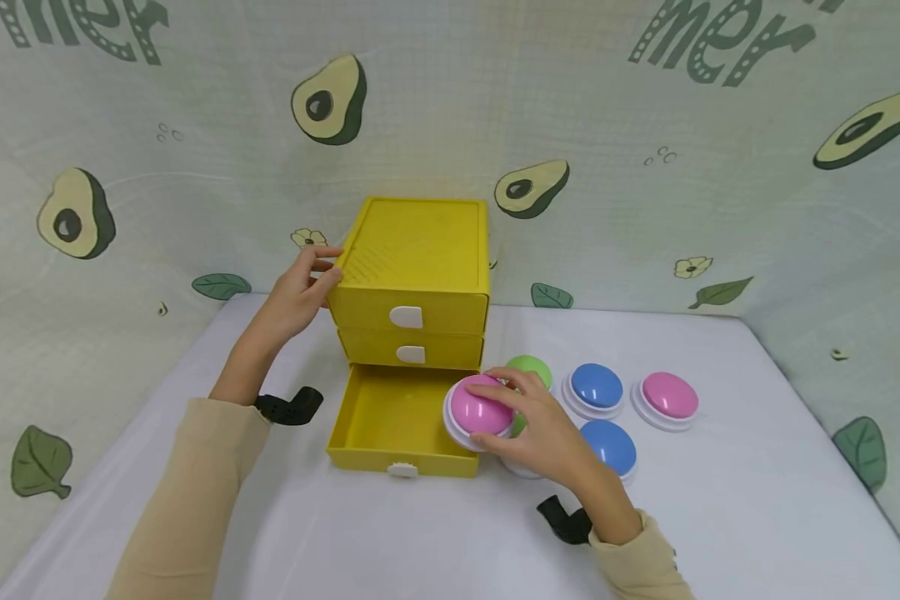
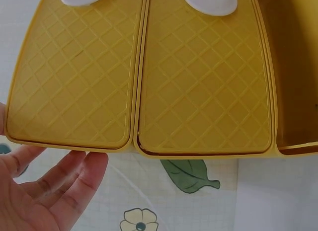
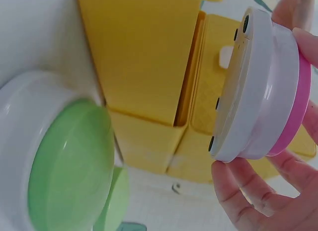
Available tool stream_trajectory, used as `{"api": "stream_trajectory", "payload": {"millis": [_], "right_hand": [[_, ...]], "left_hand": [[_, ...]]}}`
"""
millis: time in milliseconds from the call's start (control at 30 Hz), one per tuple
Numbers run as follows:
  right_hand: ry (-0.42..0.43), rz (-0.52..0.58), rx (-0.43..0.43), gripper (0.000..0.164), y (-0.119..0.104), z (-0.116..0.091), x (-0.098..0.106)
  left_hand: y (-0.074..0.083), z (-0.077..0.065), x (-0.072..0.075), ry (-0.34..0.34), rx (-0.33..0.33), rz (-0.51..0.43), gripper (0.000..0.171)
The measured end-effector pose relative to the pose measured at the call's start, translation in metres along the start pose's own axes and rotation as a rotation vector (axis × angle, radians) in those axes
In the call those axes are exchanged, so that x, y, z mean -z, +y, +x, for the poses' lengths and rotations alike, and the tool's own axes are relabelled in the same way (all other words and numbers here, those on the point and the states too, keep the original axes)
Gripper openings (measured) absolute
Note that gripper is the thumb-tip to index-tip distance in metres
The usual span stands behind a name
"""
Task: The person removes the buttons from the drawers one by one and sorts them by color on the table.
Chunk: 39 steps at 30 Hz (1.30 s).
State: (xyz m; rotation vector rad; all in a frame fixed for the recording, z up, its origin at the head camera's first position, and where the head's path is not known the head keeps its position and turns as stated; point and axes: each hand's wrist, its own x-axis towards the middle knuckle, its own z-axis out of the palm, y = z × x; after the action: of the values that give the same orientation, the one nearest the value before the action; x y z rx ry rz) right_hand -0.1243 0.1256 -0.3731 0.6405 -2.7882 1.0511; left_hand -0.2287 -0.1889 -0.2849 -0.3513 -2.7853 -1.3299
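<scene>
My right hand (image 1: 547, 429) grips a pink dome button (image 1: 476, 417) by its sides, above the right part of the pulled-out bottom drawer (image 1: 382, 417). In the right wrist view the button's white base (image 3: 243, 92) is tilted, and its underside shows dark feet. The yellow drawer unit (image 1: 420, 250) has two upper drawers, both closed, with white pull tabs. Against its upper left side rests my left hand (image 1: 296, 296), fingers loosely extended; the left wrist view shows the fingertips (image 2: 94, 164) at the edge of the unit.
Right of the drawer stand blue buttons (image 1: 597, 386) (image 1: 610, 446), another pink button (image 1: 669, 395) and green buttons (image 1: 531, 367), partly covered by my right hand. Behind the white table (image 1: 720, 500) hangs a cloth (image 1: 420, 150) printed with avocados. Black straps (image 1: 292, 408) show at both wrists.
</scene>
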Motion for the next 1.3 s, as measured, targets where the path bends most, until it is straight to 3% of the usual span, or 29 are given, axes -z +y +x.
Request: {"api": "stream_trajectory", "payload": {"millis": [167, 567, 867, 1300], "right_hand": [[0.063, -0.012, 0.016, 0.054, 0.013, -0.014, 0.015], [0.147, -0.098, -0.063, 0.056, 0.041, -0.052, 0.056], [0.133, -0.135, -0.185, 0.062, 0.06, -0.072, 0.076], [0.164, -0.219, -0.292, 0.066, 0.096, -0.103, 0.095]], "left_hand": [[0.0, 0.0, 0.0, 0.002, 0.002, -0.003, 0.049], [0.001, 0.0, -0.001, 0.006, -0.003, -0.004, 0.049], [0.002, -0.002, -0.001, 0.001, 0.0, -0.021, 0.049], [0.001, 0.0, 0.0, 0.005, 0.006, -0.015, 0.049]]}}
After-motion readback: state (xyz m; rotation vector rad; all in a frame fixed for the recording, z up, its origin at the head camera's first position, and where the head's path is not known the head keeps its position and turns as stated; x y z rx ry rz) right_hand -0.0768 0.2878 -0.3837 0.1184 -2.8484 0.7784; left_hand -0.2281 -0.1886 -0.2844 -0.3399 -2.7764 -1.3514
